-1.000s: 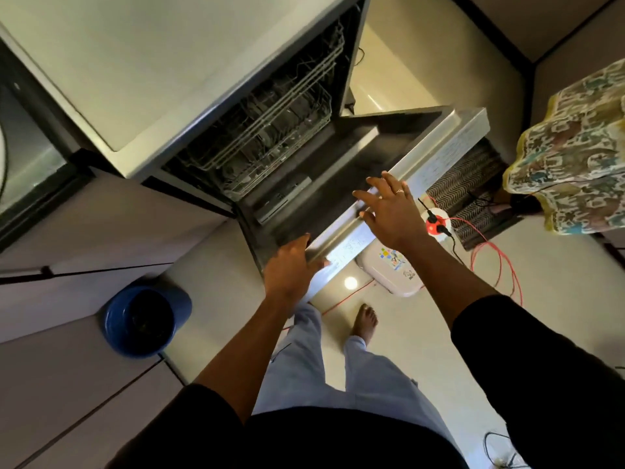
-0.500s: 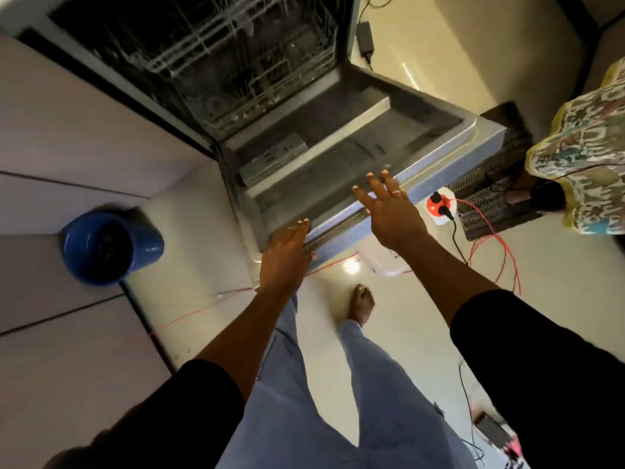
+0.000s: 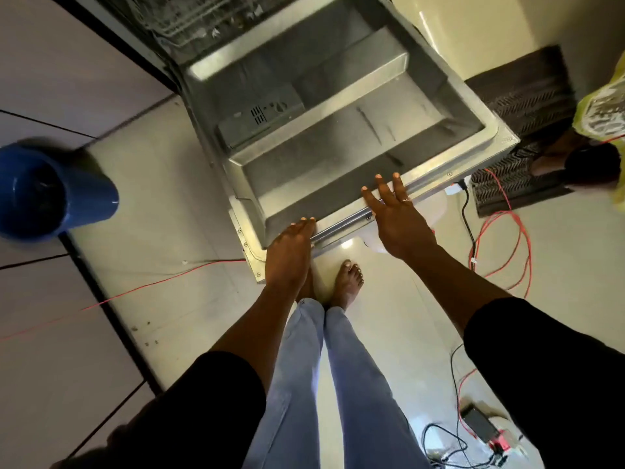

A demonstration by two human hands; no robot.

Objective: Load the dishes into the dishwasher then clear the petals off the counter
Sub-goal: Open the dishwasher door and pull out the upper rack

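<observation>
Since the step looks to be easing the grey stainless-steel dishwasher door (image 3: 338, 140) fully down, both palms should bear evenly so it settles gently. The left hand (image 3: 289, 252) and right hand (image 3: 397, 221) lie flat on its near edge, fingers straight. The door sits almost level, inner face up, its length running from the hands toward the white wire rack (image 3: 189, 18) beyond.

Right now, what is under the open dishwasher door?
A red wire runs under the door's left corner, and a white object pokes out past its front edge beside the right hand. The door covers the rest of both.
</observation>
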